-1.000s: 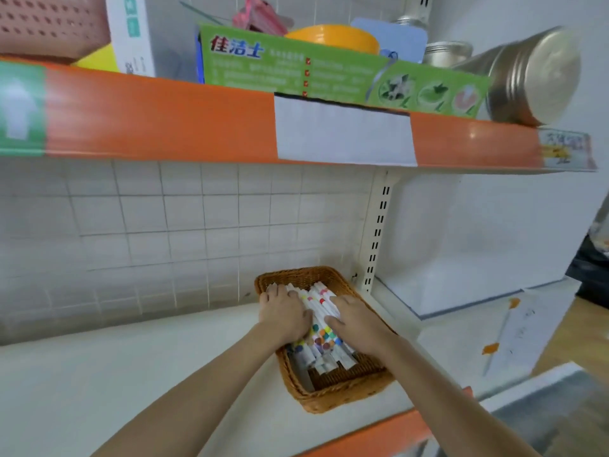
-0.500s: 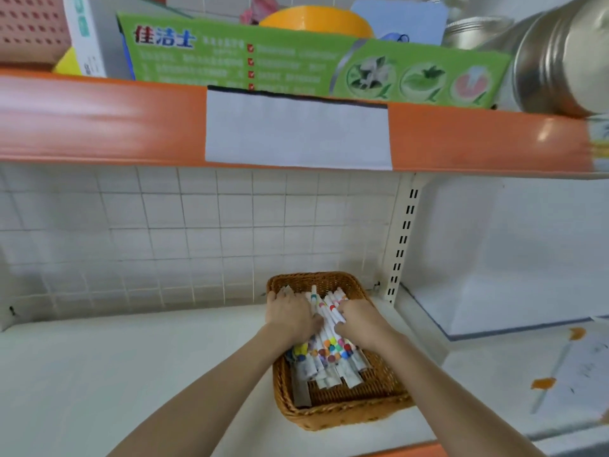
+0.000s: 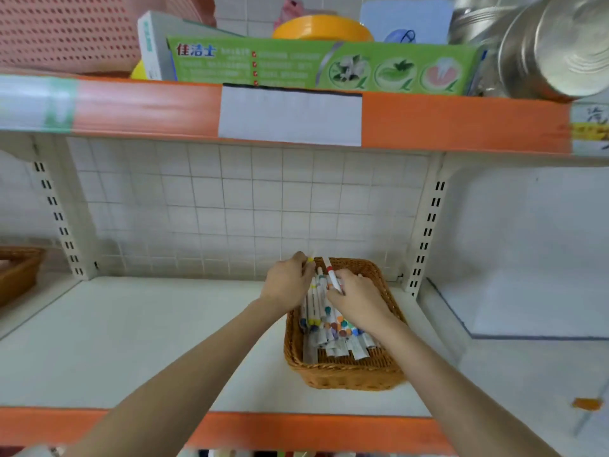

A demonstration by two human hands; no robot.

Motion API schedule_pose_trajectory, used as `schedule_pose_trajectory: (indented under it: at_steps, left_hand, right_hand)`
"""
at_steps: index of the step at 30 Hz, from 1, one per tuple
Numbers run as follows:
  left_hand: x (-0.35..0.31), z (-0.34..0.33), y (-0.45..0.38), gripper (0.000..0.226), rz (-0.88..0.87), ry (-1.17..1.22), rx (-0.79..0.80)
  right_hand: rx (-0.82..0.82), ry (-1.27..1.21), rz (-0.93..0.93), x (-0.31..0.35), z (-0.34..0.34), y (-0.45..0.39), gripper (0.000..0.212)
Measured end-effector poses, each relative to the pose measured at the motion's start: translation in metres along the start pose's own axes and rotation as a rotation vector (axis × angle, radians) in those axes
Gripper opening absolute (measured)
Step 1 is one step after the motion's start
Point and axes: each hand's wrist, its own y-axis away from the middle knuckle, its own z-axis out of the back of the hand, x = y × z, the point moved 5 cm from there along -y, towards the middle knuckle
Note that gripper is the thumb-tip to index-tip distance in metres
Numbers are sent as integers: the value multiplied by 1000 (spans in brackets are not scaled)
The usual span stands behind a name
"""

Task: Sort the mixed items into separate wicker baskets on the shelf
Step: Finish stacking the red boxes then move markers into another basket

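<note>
A brown wicker basket (image 3: pixel 342 374) stands on the white shelf, right of centre, filled with several white markers (image 3: pixel 333 334) with coloured caps. My left hand (image 3: pixel 286 278) is over the basket's far left corner and pinches a marker with a yellow tip (image 3: pixel 310 259). My right hand (image 3: pixel 359 300) lies over the pile and holds a white marker with a red band (image 3: pixel 332 277), tilted up toward the back wall. A second wicker basket (image 3: pixel 16 272) shows at the far left edge.
The white shelf (image 3: pixel 148 341) has an orange front edge. The shelf above holds a green toothpaste box (image 3: pixel 316 64), a pink perforated basket (image 3: pixel 66 31), an orange bowl (image 3: pixel 321 28) and steel containers (image 3: pixel 557 51). Slotted uprights (image 3: pixel 428 232) flank the tiled back wall.
Both hands have lifted from pressing on the pile and now each holds a marker raised at the far end of the basket. The view has shifted, so the basket sits further right.
</note>
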Motion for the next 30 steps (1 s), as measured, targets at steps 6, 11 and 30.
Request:
schedule_pose_trajectory:
  at_steps: [6, 11, 30]
  left_hand:
    - [62, 36, 50, 35, 228, -128, -29]
    - [112, 78, 94, 30, 383, -217, -19]
    - [316, 272, 238, 28, 496, -266, -89]
  right_hand:
    - [76, -42, 154, 56, -30, 10, 17]
    - [136, -60, 238, 113, -61, 19, 10]
    - [262, -40, 340, 385, -216, 62, 33]
